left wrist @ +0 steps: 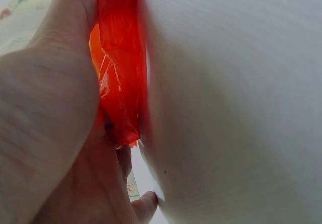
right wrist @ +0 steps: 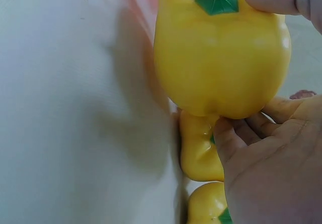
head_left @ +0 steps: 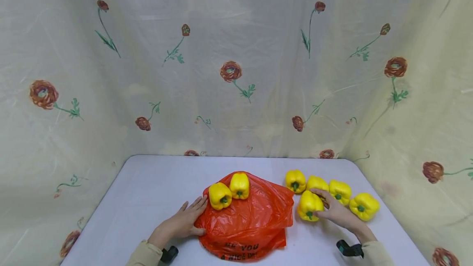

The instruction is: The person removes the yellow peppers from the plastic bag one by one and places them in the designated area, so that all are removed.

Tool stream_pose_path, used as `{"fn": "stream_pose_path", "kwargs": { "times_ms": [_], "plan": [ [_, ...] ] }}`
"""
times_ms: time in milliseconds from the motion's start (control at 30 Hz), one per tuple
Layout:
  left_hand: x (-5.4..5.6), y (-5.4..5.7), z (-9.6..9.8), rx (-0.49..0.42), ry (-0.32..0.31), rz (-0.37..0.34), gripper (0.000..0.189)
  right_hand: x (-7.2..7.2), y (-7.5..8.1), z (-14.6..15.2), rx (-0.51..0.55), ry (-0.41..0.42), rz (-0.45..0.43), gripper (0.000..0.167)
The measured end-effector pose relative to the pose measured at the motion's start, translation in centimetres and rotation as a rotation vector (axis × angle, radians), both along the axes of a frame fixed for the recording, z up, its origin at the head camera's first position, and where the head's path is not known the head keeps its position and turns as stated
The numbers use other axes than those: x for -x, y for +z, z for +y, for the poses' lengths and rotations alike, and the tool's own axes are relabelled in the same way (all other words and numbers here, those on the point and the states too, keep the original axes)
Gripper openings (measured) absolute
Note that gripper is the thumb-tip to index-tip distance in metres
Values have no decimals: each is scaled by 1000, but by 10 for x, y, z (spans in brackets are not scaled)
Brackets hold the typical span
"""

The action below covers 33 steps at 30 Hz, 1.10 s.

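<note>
Yellow pepper pinched beside a crinkled red bag

The right hand (head_left: 334, 212) held a glossy yellow pepper (head_left: 309, 205) between thumb and fingertips, just to the right of the bag. Its skin was smooth and shiny, its body plump and blocky with rounded lobes, and a stiff green stem rose from an angular green cap. The left hand (head_left: 184, 218) lay with its fingers extended and thumb spread wide, touching the left edge of the red plastic bag (head_left: 244, 221).

The bag was thin, creased film, lying spread out on the table. Two peppers of the same kind sat on it near its far left part, one (head_left: 220, 196) close by the left fingers, the other (head_left: 239, 186) just beside it. Dark capitals ran along the near edge; I could make out "YOU" and, below, "A NICE", the rest lost in folds.

Beyond the right hand, four more yellow peppers (head_left: 340, 192) made an uneven row on the smooth white table (head_left: 159, 188). Around it hung a softly wrinkled, pale curtain (head_left: 258, 32) printed with rust-red flowers and green stems.
</note>
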State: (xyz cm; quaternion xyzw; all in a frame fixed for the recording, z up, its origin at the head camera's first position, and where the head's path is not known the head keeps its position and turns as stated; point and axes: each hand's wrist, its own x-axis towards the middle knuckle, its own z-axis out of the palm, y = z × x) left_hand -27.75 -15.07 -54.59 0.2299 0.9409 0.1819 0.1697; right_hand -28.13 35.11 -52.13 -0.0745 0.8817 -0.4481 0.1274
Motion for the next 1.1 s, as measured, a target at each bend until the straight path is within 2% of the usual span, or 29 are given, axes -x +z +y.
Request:
{"fn": "stream_pose_path", "kwargs": {
  "times_ms": [233,433,633,733,867,1100],
  "plan": [
    [0,0,0,5,3,-2,95,-7,-1,-5,-22,-16,-44,80],
    [0,0,0,6,7,-4,95,-8,-9,-4,8,34,8,80],
    [0,-1,0,2,1,2,94,-9,-10,-5,-45,36,27,83],
    [1,-2,0,-4,0,3,95,-10,-9,-6,-60,34,30,86],
    [1,-4,-1,-1,-8,19,95,-12,-4,-7,-31,26,34,87],
    [0,-2,0,-10,-9,15,95,-15,6,-9,-23,-11,4,88]
  ]
}}
